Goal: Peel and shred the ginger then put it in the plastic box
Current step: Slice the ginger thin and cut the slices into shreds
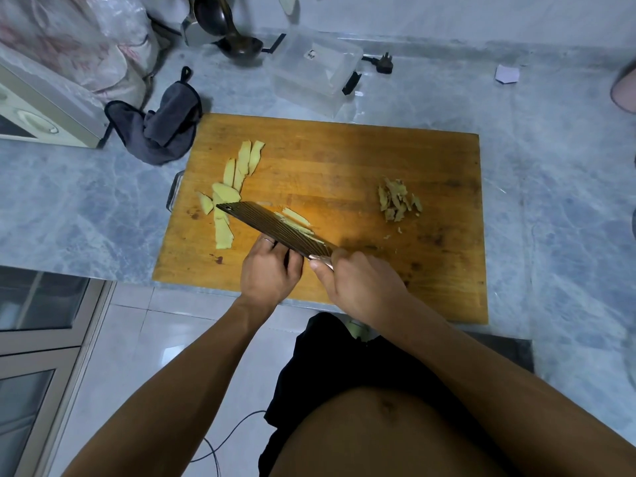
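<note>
A wooden cutting board (pixel 344 160) lies on the marble counter. Long peeled ginger slices (pixel 237 170) are spread on its left part, and a pile of ginger peel (pixel 397 199) sits on its right. My right hand (pixel 361 287) grips the handle of a dark ridged cleaver (pixel 275 228), whose blade slants across the board. My left hand (pixel 266 273) has curled fingers against the blade's near side, holding down a few ginger slices (pixel 297 218) that poke out beyond the blade. Behind the board stands the clear plastic box (pixel 313 68); I cannot make out anything inside it.
A grey cloth (pixel 165 122) lies off the board's back left corner. A dark ladle (pixel 237 46) and a black plug (pixel 382 63) flank the box. A white appliance (pixel 38 111) and plastic bags (pixel 86 39) fill the left back.
</note>
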Motion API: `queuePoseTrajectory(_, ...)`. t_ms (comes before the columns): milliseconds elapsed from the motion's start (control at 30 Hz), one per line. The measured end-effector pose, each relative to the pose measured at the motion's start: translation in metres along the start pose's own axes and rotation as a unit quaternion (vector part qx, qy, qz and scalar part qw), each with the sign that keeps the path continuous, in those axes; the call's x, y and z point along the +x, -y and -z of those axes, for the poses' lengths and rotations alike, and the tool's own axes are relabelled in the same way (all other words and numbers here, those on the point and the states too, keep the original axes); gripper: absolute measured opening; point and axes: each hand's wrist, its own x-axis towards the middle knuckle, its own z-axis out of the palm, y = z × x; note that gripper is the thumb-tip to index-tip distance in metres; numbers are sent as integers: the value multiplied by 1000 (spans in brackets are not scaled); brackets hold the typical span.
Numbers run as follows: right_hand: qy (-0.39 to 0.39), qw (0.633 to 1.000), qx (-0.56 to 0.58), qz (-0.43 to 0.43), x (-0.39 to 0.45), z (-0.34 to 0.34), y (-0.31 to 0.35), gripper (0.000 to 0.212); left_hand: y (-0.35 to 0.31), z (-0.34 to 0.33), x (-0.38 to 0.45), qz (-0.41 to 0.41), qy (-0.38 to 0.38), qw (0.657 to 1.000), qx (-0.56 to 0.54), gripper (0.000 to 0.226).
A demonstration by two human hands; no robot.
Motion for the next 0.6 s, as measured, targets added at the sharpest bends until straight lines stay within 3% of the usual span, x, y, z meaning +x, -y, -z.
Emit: queuePoseTrajectory(600,0,1000,1,4,-3,5,-4,56,-1,-2,-1,4,-3,1000,2,30)
